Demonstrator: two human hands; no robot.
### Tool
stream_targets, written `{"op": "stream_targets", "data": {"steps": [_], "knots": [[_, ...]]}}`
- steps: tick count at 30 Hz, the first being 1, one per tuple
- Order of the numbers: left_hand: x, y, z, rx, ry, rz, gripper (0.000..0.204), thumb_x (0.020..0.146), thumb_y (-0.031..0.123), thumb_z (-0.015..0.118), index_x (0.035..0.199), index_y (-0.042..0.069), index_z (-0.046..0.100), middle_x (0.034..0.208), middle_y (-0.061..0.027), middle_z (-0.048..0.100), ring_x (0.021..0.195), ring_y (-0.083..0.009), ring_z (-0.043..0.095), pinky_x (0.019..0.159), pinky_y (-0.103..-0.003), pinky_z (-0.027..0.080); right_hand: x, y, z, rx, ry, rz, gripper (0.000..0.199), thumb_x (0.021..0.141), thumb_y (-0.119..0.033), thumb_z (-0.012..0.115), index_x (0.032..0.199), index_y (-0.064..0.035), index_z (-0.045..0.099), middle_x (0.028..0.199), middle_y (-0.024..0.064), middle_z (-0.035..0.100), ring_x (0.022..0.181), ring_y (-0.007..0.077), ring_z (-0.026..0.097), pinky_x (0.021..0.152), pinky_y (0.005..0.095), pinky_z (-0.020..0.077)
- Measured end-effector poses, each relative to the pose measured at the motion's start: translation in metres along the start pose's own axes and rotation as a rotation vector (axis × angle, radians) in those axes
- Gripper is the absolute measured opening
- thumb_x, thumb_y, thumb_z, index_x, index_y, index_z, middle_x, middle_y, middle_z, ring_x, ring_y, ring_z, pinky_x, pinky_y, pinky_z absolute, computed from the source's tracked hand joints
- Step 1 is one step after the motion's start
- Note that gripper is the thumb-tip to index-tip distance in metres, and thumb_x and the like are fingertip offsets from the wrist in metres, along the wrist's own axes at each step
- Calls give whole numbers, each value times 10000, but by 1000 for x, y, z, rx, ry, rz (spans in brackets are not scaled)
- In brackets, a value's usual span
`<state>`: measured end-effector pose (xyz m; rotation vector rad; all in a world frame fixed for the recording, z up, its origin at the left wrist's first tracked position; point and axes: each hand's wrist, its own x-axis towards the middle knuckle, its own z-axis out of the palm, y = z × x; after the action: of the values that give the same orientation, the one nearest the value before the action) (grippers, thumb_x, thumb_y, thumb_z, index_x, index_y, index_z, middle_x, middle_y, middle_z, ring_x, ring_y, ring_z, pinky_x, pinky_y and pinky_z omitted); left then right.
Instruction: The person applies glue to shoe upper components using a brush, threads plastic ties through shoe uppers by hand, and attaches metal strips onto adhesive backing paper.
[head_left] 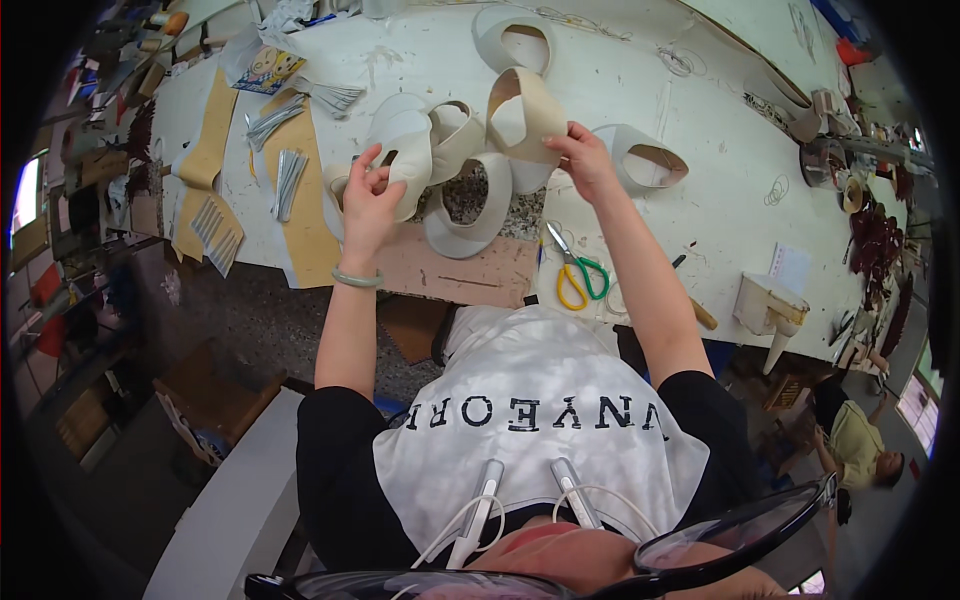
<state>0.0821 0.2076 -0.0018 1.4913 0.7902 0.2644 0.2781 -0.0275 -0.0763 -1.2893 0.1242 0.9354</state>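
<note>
My left hand (372, 200) is closed on the edge of a white shoe upper (405, 150), thumb on its near side and some fingers raised. My right hand (584, 162) pinches the lower right edge of a cream, looped shoe upper (527, 112), held up above the bench. Between the hands, another pale upper (457, 135) stands behind, and a grey-white one (468, 222) lies nearer me with its oval opening showing. To the right of my right hand rests a pale upper (640, 160) with a brown inside. One more upper (512, 40) lies at the far side.
Scissors (575, 272) with yellow and green handles lie near the front edge, by a pinkish board (465, 265). On the left are tan strips (300, 215) and bundles of grey strips (289, 185). A cream container (770, 305) stands at right; a person (858, 440) is farther off.
</note>
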Motion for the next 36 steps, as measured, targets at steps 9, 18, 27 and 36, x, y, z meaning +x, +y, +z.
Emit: {"op": "stream_targets", "data": {"steps": [9,18,27,36], "knots": [[39,35,97,46,-92,152,595,782,-3,593,1338,40,386,1005,-90,605,827,-136,582,710,-265,504,25,-55,-83,43,87,-121,278,772,-119,640,1044,-87,594,924,-5,620,844,116,562,730,284,431],[20,-4,175,540,-158,268,686,755,268,691,1308,-13,399,1105,-209,570,1089,-358,492,953,-424,399,50,-45,-171,-130,529,-92,460,745,-159,700,1169,-103,531,1099,34,585,1013,173,520,831,382,383],[-24,-127,6,55,255,200,643,933,183,541,1441,0,192,1463,-202,292,1351,-277,320,1089,-394,291,-18,18,-175,-385,808,-455,525,814,-75,678,1251,56,417,1173,119,544,1004,190,542,894,309,439],[-105,-202,-91,665,-68,135,611,881,119,556,1398,-12,257,1486,-241,215,1371,-391,233,1116,-404,244,-107,73,-60,-682,288,-410,292,861,-69,617,1146,-44,558,1048,29,612,854,93,559,712,228,461]]}}
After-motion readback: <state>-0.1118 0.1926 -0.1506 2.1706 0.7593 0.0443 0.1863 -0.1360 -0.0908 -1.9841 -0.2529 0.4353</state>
